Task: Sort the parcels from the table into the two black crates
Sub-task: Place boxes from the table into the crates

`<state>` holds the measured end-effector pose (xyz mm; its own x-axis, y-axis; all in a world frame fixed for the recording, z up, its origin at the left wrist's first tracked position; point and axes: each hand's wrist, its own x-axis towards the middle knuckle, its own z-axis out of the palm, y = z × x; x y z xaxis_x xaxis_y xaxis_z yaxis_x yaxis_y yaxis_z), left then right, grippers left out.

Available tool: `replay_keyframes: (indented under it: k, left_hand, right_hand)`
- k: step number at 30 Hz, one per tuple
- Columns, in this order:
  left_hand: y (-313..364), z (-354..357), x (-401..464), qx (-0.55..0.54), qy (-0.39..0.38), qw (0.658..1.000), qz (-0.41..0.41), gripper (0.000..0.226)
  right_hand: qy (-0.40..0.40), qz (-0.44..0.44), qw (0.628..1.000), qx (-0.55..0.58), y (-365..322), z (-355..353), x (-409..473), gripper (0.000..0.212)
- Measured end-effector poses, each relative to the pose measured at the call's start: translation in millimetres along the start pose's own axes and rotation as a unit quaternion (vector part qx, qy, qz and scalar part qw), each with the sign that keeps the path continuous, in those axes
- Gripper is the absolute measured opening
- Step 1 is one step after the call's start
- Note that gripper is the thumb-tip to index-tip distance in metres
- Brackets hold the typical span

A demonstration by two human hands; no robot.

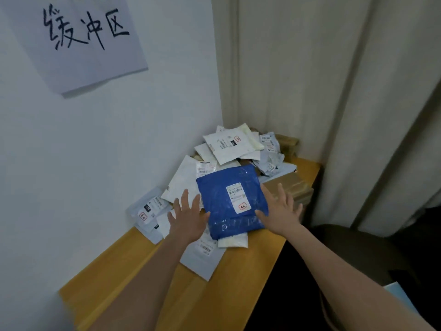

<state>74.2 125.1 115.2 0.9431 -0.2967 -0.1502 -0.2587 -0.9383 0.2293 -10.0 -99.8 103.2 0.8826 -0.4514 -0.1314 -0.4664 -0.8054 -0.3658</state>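
Head: wooden table [238, 283] (white wall [107, 139])

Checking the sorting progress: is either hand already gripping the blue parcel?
No. The left hand and right hand are spread open on either side of the blue parcel, fingers straight, not curled round it.

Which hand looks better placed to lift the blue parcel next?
Neither clearly, but the right hand has a slight edge: its open fingers lie at the blue parcel's right edge, thumb by the lower corner. The left hand is open at the left edge, mostly over white parcels. Probably both lift.
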Motion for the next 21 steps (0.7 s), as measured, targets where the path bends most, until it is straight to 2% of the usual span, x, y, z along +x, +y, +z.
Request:
replay_keyframes:
  k: [4,13,21]
  left_hand:
    - [6.4,7.2,36.7,-0.002,-0.002,1.0,-0.007,0.066]
    - [32.7,36.1,110.2,-0.015,-0.051,0.996,-0.072,0.066]
    - [53.2,58.0,170.9,-0.045,-0.089,0.984,-0.145,0.067]
  right_hand:
    - [-0.016,-0.008,1.0,0.001,-0.5,7.5,47.3,0.077]
    - [-0.141,-0.044,0.989,0.023,33.7,50.4,171.3,0.084]
    - [-0.199,-0.073,0.977,0.021,57.0,66.9,258.0,0.085]
